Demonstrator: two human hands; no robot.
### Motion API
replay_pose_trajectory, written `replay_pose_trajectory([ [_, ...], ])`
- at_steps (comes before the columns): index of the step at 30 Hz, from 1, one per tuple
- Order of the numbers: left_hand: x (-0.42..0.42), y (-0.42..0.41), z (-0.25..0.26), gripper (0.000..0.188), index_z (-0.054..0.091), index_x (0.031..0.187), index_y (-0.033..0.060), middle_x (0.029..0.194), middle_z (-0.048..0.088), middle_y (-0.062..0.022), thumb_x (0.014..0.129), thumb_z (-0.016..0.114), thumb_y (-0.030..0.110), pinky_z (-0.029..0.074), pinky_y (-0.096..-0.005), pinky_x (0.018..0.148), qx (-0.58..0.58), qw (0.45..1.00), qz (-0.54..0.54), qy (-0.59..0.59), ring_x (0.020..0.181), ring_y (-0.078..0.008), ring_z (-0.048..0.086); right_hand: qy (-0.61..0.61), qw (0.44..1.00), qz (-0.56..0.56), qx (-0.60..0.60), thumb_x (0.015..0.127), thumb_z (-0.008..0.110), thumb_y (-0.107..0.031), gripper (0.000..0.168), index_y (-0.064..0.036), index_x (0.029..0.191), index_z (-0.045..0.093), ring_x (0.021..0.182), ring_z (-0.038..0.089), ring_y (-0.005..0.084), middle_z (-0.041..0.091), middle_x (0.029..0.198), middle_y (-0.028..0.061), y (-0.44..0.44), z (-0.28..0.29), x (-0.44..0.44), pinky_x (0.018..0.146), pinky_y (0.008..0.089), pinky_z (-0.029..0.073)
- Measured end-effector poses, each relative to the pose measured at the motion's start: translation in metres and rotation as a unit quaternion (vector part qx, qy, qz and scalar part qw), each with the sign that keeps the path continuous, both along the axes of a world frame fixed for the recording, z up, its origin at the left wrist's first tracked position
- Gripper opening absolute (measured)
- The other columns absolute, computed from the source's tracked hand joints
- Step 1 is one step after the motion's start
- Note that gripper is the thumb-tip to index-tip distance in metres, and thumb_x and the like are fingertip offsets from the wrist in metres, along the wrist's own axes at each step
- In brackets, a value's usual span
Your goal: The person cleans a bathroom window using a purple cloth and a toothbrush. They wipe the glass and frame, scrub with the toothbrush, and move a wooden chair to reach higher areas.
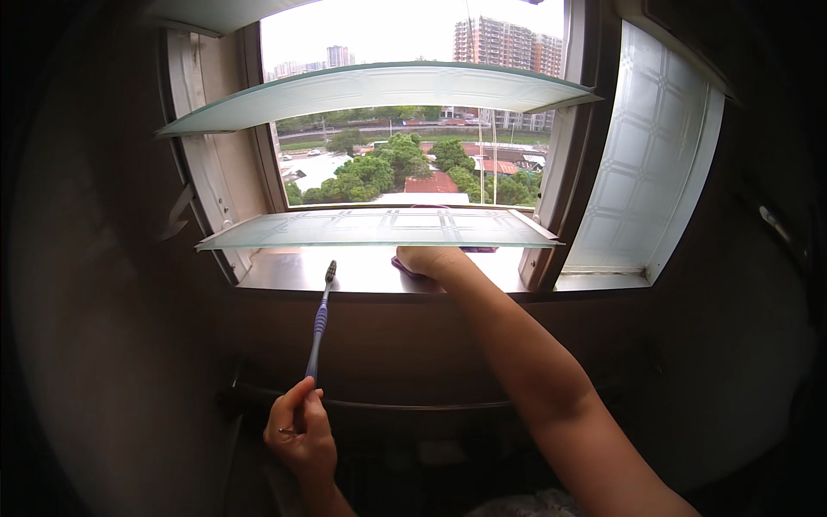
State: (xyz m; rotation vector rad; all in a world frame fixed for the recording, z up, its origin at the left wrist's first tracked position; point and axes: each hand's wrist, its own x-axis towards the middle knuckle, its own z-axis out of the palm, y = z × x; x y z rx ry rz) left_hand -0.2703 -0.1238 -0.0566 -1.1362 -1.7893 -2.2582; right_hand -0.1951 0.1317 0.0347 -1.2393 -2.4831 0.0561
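My left hand point(303, 430) pinches the handle end of a purple and grey toothbrush point(320, 320) between thumb and fingers. Its bristle head points up and away, in front of the window sill point(284, 271). With the arm stretched forward, my right hand point(423, 260) reaches beneath the lowest glass louvre slat point(375, 227). A purple cloth point(404, 267) is bunched under that hand on the shiny sill. The slat hides the fingers and part of the cloth.
Above are another tilted frosted slat point(413, 87) and part of a third slat point(219, 14). Dark window frame posts point(581, 148) stand at the sides. A patterned glass pane point(639, 155) is on the right. Below the sill runs a curved dark rail point(413, 407).
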Motion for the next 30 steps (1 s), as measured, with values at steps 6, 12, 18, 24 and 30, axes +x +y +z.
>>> replay_pose_trajectory([
  [6, -0.010, -0.028, -0.003, 0.014, 0.063, 0.092, -0.0030, 0.077, 0.062, -0.0082, 0.081, 0.053, -0.002, 0.047, -0.0175, 0.056, -0.036, 0.998, 0.056, 0.015, 0.066, -0.0089, 0.059, 0.087, 0.991, 0.071, 0.073, 0.078, 0.049, -0.011, 0.025, -0.006, 0.099, 0.063, 0.099, 0.054, 0.0333, 0.060, 0.103, 0.0170, -0.015, -0.006, -0.046, 0.085, 0.0437, 0.040],
  [12, -0.016, -0.040, -0.008, 0.014, 0.062, 0.092, -0.0011, 0.080, 0.062, -0.0092, 0.082, 0.053, -0.001, 0.048, -0.0181, 0.055, -0.054, 0.995, 0.083, 0.025, 0.066, -0.0101, 0.061, 0.024, 0.990, 0.132, 0.042, 0.076, 0.050, -0.010, 0.022, -0.008, 0.093, 0.065, 0.091, 0.058, 0.0306, 0.063, 0.095, 0.0138, -0.031, 0.008, -0.086, 0.082, 0.0402, 0.042],
  [18, -0.017, -0.039, -0.010, 0.020, 0.061, 0.101, -0.0023, 0.086, 0.064, -0.0088, 0.085, 0.055, 0.007, 0.046, -0.0208, 0.067, -0.092, 0.993, 0.070, -0.007, 0.077, -0.0114, 0.059, -0.081, 0.965, 0.226, 0.105, 0.079, 0.043, -0.012, 0.025, -0.010, 0.097, 0.061, 0.094, 0.057, 0.0312, 0.062, 0.099, 0.0115, -0.017, 0.017, -0.099, 0.082, 0.0394, 0.045],
  [24, -0.012, -0.032, 0.016, 0.022, 0.061, 0.105, -0.0016, 0.084, 0.064, -0.0054, 0.084, 0.058, 0.004, 0.044, -0.0178, 0.062, -0.046, 0.991, 0.096, 0.086, 0.067, -0.0066, 0.055, -0.044, 0.976, 0.199, 0.071, 0.072, 0.056, -0.018, 0.022, -0.002, 0.086, 0.061, 0.077, 0.058, 0.0312, 0.061, 0.085, 0.0174, -0.031, 0.022, -0.060, 0.070, 0.0402, 0.046],
  [30, -0.017, 0.002, 0.024, 0.017, 0.063, 0.098, -0.0003, 0.082, 0.064, -0.0085, 0.084, 0.056, 0.006, 0.044, -0.0169, 0.056, -0.051, 0.996, 0.067, -0.035, 0.067, -0.0064, 0.057, 0.235, 0.935, 0.259, -0.057, 0.076, 0.048, -0.002, 0.030, 0.004, 0.105, 0.053, 0.091, 0.055, 0.0389, 0.056, 0.095, 0.0267, -0.071, -0.009, 0.015, 0.081, 0.0429, 0.043],
])
